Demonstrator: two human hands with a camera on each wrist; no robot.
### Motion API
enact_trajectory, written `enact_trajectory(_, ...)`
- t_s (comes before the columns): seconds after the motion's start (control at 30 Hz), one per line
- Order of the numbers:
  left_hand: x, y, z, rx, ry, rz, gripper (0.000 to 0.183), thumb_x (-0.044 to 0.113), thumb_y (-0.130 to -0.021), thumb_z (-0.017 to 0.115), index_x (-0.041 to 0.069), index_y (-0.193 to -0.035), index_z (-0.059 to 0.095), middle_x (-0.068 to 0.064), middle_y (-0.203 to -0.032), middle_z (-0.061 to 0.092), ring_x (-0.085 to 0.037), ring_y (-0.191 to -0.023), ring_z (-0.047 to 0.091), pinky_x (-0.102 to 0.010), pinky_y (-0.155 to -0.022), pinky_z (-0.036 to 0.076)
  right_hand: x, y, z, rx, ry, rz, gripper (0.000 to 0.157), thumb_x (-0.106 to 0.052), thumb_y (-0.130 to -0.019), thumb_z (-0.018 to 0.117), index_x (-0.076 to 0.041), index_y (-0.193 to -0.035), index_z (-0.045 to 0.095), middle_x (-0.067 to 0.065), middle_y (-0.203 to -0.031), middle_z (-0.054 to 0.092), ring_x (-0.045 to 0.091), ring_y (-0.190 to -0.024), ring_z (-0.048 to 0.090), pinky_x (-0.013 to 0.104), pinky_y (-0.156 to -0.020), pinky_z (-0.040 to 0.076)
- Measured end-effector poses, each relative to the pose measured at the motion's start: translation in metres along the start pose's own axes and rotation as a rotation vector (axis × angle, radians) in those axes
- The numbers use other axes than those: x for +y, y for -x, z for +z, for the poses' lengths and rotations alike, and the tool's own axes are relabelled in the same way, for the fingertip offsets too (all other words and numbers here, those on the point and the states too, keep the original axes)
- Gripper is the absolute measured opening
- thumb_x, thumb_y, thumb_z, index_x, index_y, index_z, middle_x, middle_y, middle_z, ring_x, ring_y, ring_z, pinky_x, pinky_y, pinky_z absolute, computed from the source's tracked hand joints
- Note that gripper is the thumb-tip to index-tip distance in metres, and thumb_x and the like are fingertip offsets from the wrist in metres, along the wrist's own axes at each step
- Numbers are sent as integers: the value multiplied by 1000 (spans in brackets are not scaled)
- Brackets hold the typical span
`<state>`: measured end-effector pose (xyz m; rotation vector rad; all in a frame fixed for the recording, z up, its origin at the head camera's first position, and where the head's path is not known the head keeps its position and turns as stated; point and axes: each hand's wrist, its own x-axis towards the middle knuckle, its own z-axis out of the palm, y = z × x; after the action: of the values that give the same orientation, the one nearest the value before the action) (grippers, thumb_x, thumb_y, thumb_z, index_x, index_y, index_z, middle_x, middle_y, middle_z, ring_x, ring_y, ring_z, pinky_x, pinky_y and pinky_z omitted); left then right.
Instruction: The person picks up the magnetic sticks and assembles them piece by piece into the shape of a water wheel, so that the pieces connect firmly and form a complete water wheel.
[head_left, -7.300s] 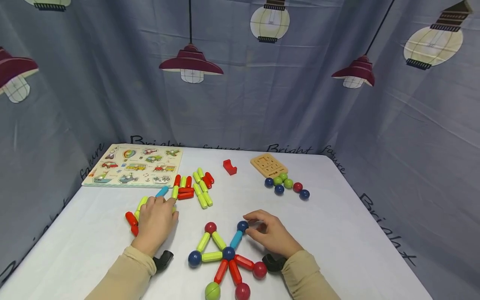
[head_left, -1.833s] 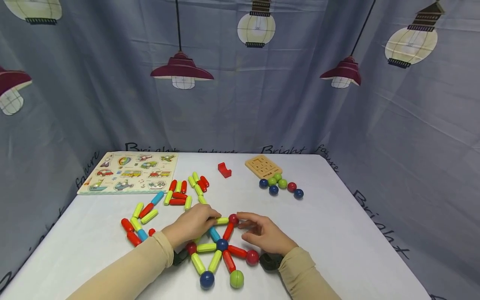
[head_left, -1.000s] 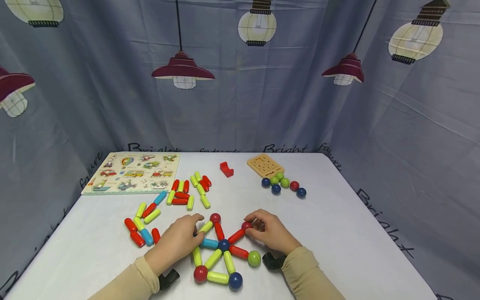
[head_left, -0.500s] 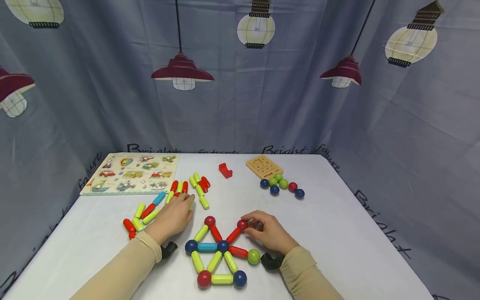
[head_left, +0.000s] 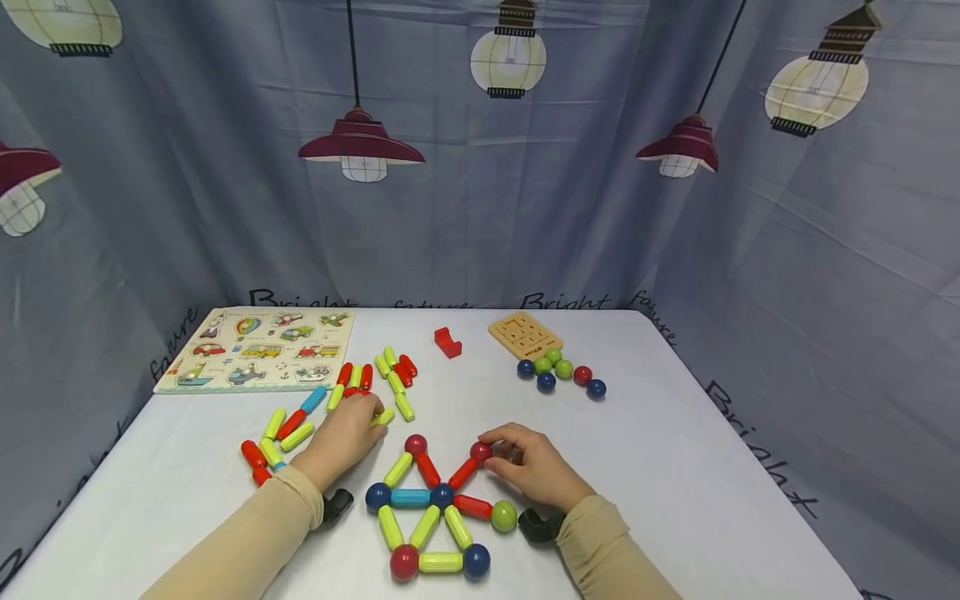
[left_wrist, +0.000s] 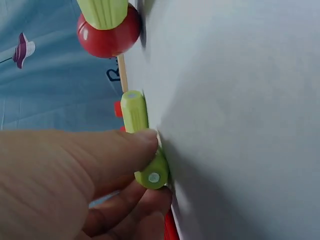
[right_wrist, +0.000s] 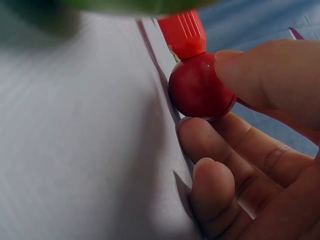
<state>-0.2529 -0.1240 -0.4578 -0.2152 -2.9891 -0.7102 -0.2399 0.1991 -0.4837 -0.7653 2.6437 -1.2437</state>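
My left hand (head_left: 343, 437) pinches a yellow-green magnetic rod (head_left: 383, 417) low over the table, by the loose rods; its round magnet end shows in the left wrist view, the rod (left_wrist: 154, 174) lying between thumb and fingers. My right hand (head_left: 542, 468) holds a red ball (right_wrist: 200, 86) between thumb and fingers. That ball joins a red rod (head_left: 462, 474) running to the central blue ball (head_left: 442, 496) of a flat figure on the table. Around this centre, yellow-green rods, a blue rod (head_left: 410, 498) and red rods link further balls, among them a green ball (head_left: 504, 516).
Loose rods (head_left: 291, 424) lie left and beyond my left hand. A picture puzzle board (head_left: 255, 350) is at the back left. Farther back sit a red arch-shaped block (head_left: 447, 342), a small wooden board (head_left: 525, 335) and several loose balls (head_left: 564, 369).
Rods and balls were added and the figure turned. My left hand went from the figure's blue ball to the loose rods and now pinches a yellow-green one. My right hand stays at the red ball.
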Motion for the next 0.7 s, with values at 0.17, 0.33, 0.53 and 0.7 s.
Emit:
enact_trajectory(0.17, 14, -1, -2, 1, 180, 91, 31, 13, -92, 78, 7, -122, 71, -3, -105, 72, -16, -92, 65, -38, -86, 59, -1, 0, -1, -7, 0, 13, 33, -26, -95, 76, -27, -128, 69, -13, -115, 68, 13, -96, 62, 25, -80, 53)
enact_trajectory(0.33, 34, -2, -2, -151, 330, 237, 31, 17, -95, 75, 17, -125, 72, 6, -109, 73, -11, -95, 66, -30, -86, 59, -2, 0, -1, -4, -4, 15, 32, -29, -96, 75, -27, -127, 69, -12, -116, 68, 14, -96, 62, 25, -80, 52)
enact_trajectory(0.53, 40, -4, 5, -254, 276, 328, 25, 15, -96, 74, 18, -120, 75, 9, -105, 71, -8, -94, 63, -31, -89, 58, -2, 0, 0, -1, -1, 6, 33, -29, -95, 75, -25, -128, 69, -12, -114, 68, 13, -93, 62, 25, -78, 53)
enact_trajectory(0.7, 40, -4, 10, -302, 190, 396, 29, 15, -98, 71, 17, -127, 74, 7, -109, 71, -7, -95, 62, -28, -89, 57, -2, 0, 0, 0, 7, 9, 34, -28, -96, 75, -25, -129, 69, -13, -116, 68, 12, -95, 63, 25, -79, 54)
